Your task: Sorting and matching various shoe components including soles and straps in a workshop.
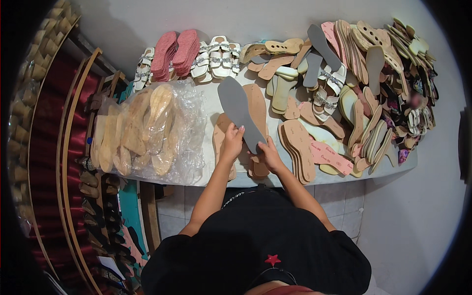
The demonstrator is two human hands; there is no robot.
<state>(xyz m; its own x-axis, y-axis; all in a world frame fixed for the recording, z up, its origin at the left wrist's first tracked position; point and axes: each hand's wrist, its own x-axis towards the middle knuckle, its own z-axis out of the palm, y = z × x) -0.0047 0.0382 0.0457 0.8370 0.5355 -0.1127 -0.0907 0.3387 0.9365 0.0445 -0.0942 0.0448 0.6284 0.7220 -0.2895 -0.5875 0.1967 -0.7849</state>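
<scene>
A grey insole (pixel 235 101) is tilted up over the table, its broad end away from me and its narrow end toward me. My left hand (pixel 233 141) grips its left edge, thumb on the upper face. At the narrow end, my right hand (pixel 268 156) pinches the right edge between thumb and fingers. Partly covered by the grey piece, a tan insole (pixel 257 102) lies behind it to the right. Another tan insole (pixel 220 129) is beside my left hand, mostly hidden by it. Below my right hand shows the end of a tan insole stack (pixel 258 168).
Wooden shoe forms in a clear plastic bag (pixel 156 130) fill the table's left. Pink insole stacks (pixel 184 51) and white strappy sandals (pixel 220 56) line the back. Tan insoles (pixel 296 152) are stacked on the right, beside a large mixed pile (pixel 364 103). A wooden rack (pixel 66 162) stands left.
</scene>
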